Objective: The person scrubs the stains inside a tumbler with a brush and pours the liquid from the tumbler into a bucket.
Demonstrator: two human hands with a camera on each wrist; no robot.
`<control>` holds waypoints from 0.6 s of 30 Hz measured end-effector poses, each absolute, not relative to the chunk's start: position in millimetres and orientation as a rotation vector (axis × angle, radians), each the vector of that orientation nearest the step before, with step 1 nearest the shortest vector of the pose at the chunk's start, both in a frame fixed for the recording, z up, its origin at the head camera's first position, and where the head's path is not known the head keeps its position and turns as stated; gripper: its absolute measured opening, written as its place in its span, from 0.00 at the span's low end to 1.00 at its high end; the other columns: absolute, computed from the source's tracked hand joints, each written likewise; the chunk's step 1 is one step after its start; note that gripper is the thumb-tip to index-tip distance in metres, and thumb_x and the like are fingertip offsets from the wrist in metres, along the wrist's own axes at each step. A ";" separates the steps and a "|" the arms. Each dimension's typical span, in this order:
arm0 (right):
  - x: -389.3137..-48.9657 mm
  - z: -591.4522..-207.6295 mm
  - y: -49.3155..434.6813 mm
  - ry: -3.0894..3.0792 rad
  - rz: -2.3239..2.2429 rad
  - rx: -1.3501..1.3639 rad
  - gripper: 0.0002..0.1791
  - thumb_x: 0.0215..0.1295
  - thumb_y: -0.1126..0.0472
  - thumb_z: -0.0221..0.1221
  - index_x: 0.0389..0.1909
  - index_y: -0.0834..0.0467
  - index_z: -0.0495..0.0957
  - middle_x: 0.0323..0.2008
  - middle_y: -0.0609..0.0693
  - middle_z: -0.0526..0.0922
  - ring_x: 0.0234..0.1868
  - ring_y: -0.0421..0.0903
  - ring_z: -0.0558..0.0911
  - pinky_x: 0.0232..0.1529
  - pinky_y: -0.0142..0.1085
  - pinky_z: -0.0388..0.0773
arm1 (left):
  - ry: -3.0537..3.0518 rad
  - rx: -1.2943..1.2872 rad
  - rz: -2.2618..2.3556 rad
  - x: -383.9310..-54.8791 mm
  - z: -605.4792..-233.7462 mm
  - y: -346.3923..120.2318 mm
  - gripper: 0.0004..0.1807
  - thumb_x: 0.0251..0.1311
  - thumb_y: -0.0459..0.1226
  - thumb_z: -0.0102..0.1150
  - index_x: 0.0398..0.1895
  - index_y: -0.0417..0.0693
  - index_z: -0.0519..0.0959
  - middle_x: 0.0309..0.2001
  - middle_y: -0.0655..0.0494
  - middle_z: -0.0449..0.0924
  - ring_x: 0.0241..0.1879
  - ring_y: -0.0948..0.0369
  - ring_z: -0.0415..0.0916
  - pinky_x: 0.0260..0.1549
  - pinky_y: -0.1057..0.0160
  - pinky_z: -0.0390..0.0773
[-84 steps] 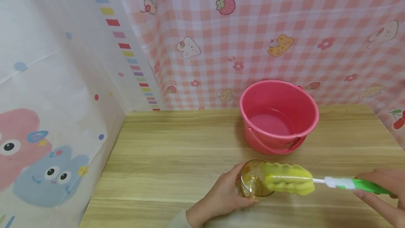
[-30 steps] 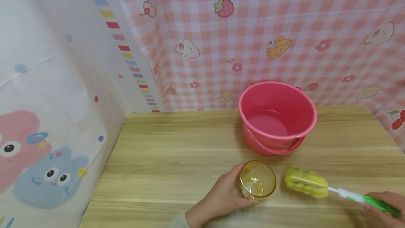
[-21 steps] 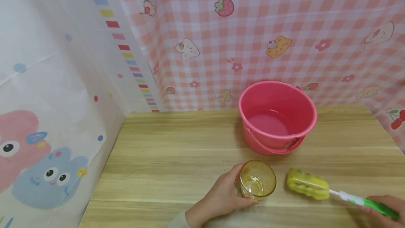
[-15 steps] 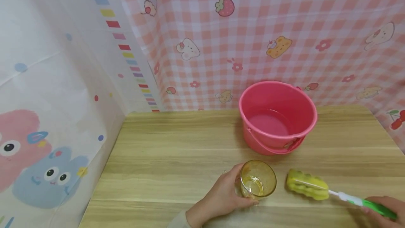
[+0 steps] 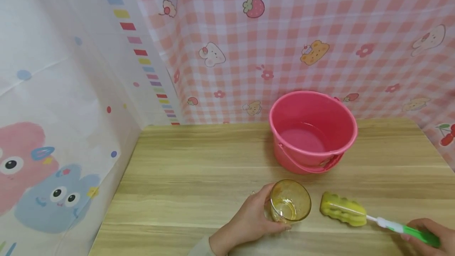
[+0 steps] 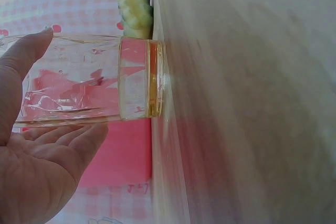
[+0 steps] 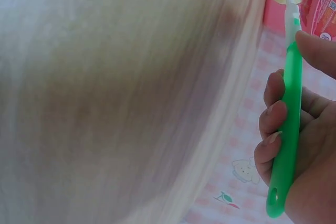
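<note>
An amber-tinted drinking glass (image 5: 291,204) stands upright on the wooden table, and my left hand (image 5: 250,218) grips it from the left side. In the left wrist view the thumb and fingers of my left hand (image 6: 44,145) go round the clear glass (image 6: 89,80). My right hand (image 5: 428,236) holds a bottle brush (image 5: 343,210) by its green and white handle; the yellow sponge head lies low at the table, a little right of the glass. Curled fingers of my right hand (image 7: 310,135) wrap the green handle (image 7: 291,124) in the right wrist view.
A pink bucket (image 5: 279,161) with some water in it stands behind the glass on the wooden table (image 5: 185,177). Its handle hangs down at the front. A pink checked cloth (image 5: 234,50) hangs behind the table, and a white patterned sheet (image 5: 81,129) covers the left side.
The brush head, earlier at the glass's mouth, has moved right and down, away from the glass. Lately it has shifted only slightly. My left hand and the glass have stayed in place.
</note>
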State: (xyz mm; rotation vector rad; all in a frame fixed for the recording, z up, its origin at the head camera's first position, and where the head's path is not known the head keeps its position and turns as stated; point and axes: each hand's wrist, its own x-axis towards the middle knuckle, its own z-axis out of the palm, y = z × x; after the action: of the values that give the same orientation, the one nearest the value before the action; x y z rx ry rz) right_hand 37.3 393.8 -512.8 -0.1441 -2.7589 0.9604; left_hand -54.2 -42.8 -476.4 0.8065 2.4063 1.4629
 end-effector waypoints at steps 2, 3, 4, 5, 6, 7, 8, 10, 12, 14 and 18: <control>37.7 -514.8 393.4 -2.719 0.995 -0.120 0.11 0.56 0.73 0.72 0.32 0.66 0.78 0.22 0.26 0.74 0.18 0.31 0.69 0.15 0.26 0.66 | 2.407 0.809 1.462 -54.4 -476.1 -42.9 0.51 0.48 0.43 0.85 0.75 0.57 0.66 0.65 0.66 0.77 0.65 0.66 0.73 0.67 0.62 0.72; 37.5 -515.8 393.8 -2.709 0.999 -0.106 0.11 0.55 0.74 0.72 0.32 0.65 0.78 0.22 0.25 0.74 0.18 0.30 0.69 0.15 0.25 0.66 | 2.408 0.808 1.461 -54.3 -476.0 -43.0 0.51 0.48 0.43 0.85 0.75 0.57 0.66 0.65 0.66 0.77 0.65 0.66 0.73 0.67 0.62 0.72; 37.1 -517.0 394.2 -2.711 0.990 -0.099 0.12 0.54 0.74 0.73 0.32 0.65 0.78 0.22 0.25 0.74 0.19 0.30 0.70 0.16 0.25 0.66 | 2.409 0.808 1.461 -54.3 -475.9 -43.1 0.51 0.48 0.43 0.85 0.75 0.57 0.66 0.65 0.66 0.77 0.65 0.66 0.73 0.67 0.62 0.72; 36.5 -518.3 394.7 -2.713 0.977 -0.088 0.12 0.53 0.74 0.73 0.31 0.64 0.78 0.22 0.25 0.74 0.19 0.30 0.70 0.16 0.25 0.66 | 2.412 0.808 1.461 -54.3 -475.8 -43.2 0.51 0.48 0.43 0.85 0.75 0.57 0.66 0.65 0.66 0.77 0.64 0.66 0.74 0.67 0.61 0.72; 35.7 -519.2 395.5 -2.718 0.966 -0.074 0.12 0.52 0.74 0.73 0.31 0.64 0.78 0.22 0.25 0.74 0.19 0.30 0.69 0.16 0.25 0.65 | 2.413 0.806 1.461 -54.3 -475.7 -43.3 0.51 0.48 0.43 0.85 0.75 0.57 0.67 0.65 0.66 0.78 0.64 0.66 0.74 0.67 0.61 0.72; 35.4 -520.2 396.7 -2.736 0.944 -0.071 0.12 0.53 0.73 0.73 0.31 0.64 0.79 0.23 0.25 0.74 0.20 0.29 0.69 0.17 0.25 0.65 | 2.414 0.805 1.461 -54.3 -475.7 -43.4 0.51 0.48 0.43 0.85 0.75 0.57 0.67 0.65 0.66 0.78 0.64 0.66 0.74 0.67 0.61 0.72; 34.6 -521.2 397.7 -2.746 0.930 -0.066 0.11 0.53 0.73 0.74 0.31 0.64 0.79 0.22 0.25 0.74 0.20 0.29 0.69 0.17 0.26 0.65 | 2.417 0.805 1.458 -54.3 -475.6 -43.5 0.51 0.48 0.44 0.85 0.75 0.57 0.67 0.65 0.66 0.78 0.64 0.66 0.74 0.67 0.61 0.72; 33.5 -522.4 399.6 -2.779 0.893 -0.068 0.11 0.53 0.72 0.74 0.31 0.63 0.80 0.22 0.26 0.73 0.21 0.29 0.68 0.18 0.26 0.65 | 2.419 0.804 1.453 -54.3 -475.5 -43.6 0.51 0.48 0.44 0.85 0.75 0.57 0.66 0.65 0.67 0.77 0.64 0.65 0.74 0.67 0.61 0.72; 33.5 -523.6 401.0 -2.799 0.868 -0.071 0.10 0.53 0.71 0.74 0.31 0.63 0.81 0.22 0.26 0.73 0.21 0.29 0.68 0.19 0.27 0.65 | 2.424 0.802 1.445 -54.3 -475.4 -43.6 0.51 0.48 0.44 0.85 0.75 0.58 0.66 0.64 0.67 0.78 0.64 0.65 0.74 0.67 0.61 0.72; 33.7 -524.3 401.3 -2.804 0.850 -0.065 0.10 0.52 0.72 0.74 0.32 0.64 0.82 0.22 0.27 0.73 0.21 0.29 0.68 0.19 0.27 0.65 | 2.432 0.803 1.433 -54.3 -475.3 -43.6 0.50 0.48 0.44 0.85 0.75 0.58 0.66 0.64 0.67 0.78 0.64 0.65 0.74 0.66 0.61 0.73; 33.7 -523.8 401.2 -2.810 0.809 -0.032 0.12 0.49 0.71 0.76 0.32 0.64 0.82 0.23 0.27 0.72 0.21 0.28 0.67 0.18 0.27 0.65 | 2.440 0.801 1.422 -54.2 -474.8 -43.8 0.50 0.48 0.45 0.85 0.75 0.58 0.67 0.64 0.67 0.78 0.63 0.65 0.74 0.66 0.60 0.73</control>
State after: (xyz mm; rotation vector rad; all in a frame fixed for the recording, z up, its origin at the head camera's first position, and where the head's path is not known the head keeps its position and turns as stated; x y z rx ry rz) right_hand 33.7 401.2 -523.8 -0.0316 -2.8095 0.8088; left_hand -54.2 -43.8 -474.8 0.8012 2.4397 1.4223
